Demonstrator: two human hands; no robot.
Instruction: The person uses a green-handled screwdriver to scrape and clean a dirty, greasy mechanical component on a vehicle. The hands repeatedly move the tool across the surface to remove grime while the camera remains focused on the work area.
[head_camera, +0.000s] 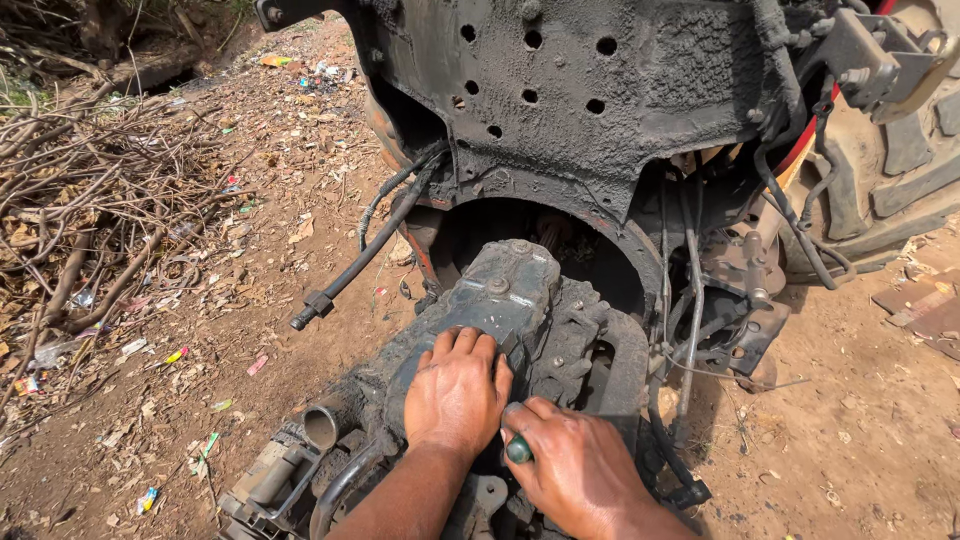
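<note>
So, scene: I'm looking down at a grimy, grease-caked machine housing (500, 300) lying on bare dirt ground (850, 420), right in front of a big blackened vehicle body (600, 100) with a row of round holes in it.
Left hand: my left hand (457, 392) lies flat, palm down, on top of the housing, fingers (470, 345) together and pointing away from me, pressing on the dirty metal. It holds nothing.
Right hand: my right hand (570, 465) sits just beside the left one, nearly touching it, curled around a small tool with a green handle (518, 450). Only the green end pokes out by the thumb, so I can't tell what kind of tool it is.
Where the housing is: centre of the view, nose tucked into the dark round opening (560, 245) of the vehicle body, the near end running down toward me.
Pipe stub: an open round pipe end (321, 427) sticks out on the left side of the housing, near my left wrist.
Hoses: a black hose (365, 255) hangs off the body to the left, its metal end in the air above the dirt; thinner cables (690, 300) dangle on the right.
Off to the left: a heap of dry branches (90, 200) and scattered bits of litter (180, 355).
Far right: a muddy tyre (900, 170).
</note>
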